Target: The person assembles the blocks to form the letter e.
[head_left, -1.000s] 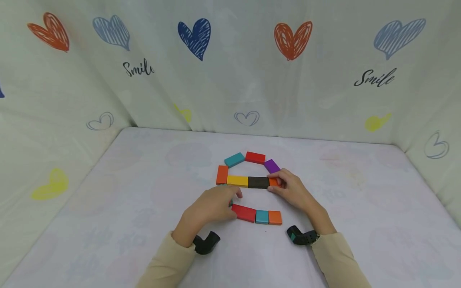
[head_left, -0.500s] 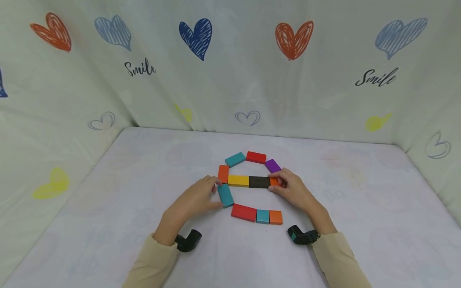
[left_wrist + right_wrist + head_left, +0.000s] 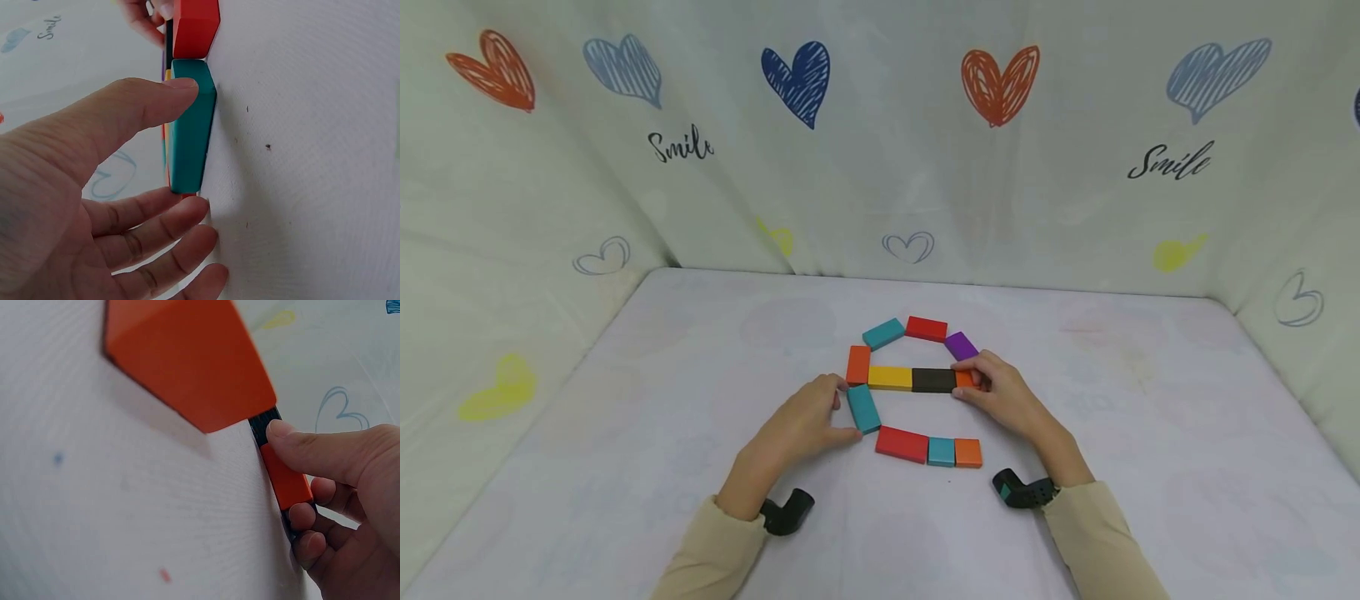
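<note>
Flat coloured blocks form an e-like outline on the table. My left hand [image 3: 790,425] spans a teal block [image 3: 863,408] on the outline's left side, thumb at its near end and fingertips at its far end. In the left wrist view the thumb overlaps this teal block [image 3: 190,144]. At the right end of the middle row, my right hand [image 3: 1006,398] pinches an orange block [image 3: 287,481] between thumb and fingers, partly hiding it. Left of it run a black block [image 3: 933,381] and a yellow block [image 3: 891,378]. An orange block [image 3: 858,365] joins the yellow one's left end.
Over the middle row arch a teal block [image 3: 883,333], a red block [image 3: 927,328] and a purple block [image 3: 962,345]. The lower row holds a red block [image 3: 902,445], a short teal block [image 3: 941,452] and an orange block [image 3: 968,452]. A heart-printed curtain [image 3: 865,167] hangs behind the table.
My left hand has moved left from over the lower red block to the left-side teal block, uncovering it. My right hand stays at the orange block. The head view shifts slightly.
</note>
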Demonstrator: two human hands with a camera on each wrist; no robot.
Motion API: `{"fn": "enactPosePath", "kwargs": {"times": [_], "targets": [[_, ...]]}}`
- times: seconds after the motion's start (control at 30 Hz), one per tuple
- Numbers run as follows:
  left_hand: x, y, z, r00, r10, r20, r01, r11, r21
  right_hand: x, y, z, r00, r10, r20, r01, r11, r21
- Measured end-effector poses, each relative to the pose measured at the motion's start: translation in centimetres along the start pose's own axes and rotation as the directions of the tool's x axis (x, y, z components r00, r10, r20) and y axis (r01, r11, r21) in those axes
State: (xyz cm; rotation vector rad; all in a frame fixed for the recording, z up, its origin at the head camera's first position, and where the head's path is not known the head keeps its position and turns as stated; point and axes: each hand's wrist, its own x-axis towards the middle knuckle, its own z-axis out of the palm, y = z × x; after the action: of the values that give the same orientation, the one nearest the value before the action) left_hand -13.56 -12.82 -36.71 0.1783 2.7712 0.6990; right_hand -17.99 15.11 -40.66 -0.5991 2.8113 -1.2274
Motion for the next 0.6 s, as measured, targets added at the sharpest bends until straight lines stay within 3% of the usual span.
{"fn": "enactPosePath", "kwargs": {"times": [0.2,0.43,0.6], "targets": [[-0.02,-0.04,0.06,1.000,0.001,0.001,-0.001,1.000,-0.009,-0.13,0.08,0.09,0.998,-0.051,-0.034,0.051,0.999,0.000],[0.01,-0.06,-0.02,1.000,0.002,0.004,-0.002,1.000,-0.017,0.08,-0.17,-0.06,1.000,0.026,0.014,-0.026,1.000,-0.010],[0.06,-0.11,-0.02,1.000,0.005,0.008,-0.005,1.000,-0.020,0.09,-0.23,-0.03,0.999,0.040,0.015,-0.040,0.999,-0.010]]}}
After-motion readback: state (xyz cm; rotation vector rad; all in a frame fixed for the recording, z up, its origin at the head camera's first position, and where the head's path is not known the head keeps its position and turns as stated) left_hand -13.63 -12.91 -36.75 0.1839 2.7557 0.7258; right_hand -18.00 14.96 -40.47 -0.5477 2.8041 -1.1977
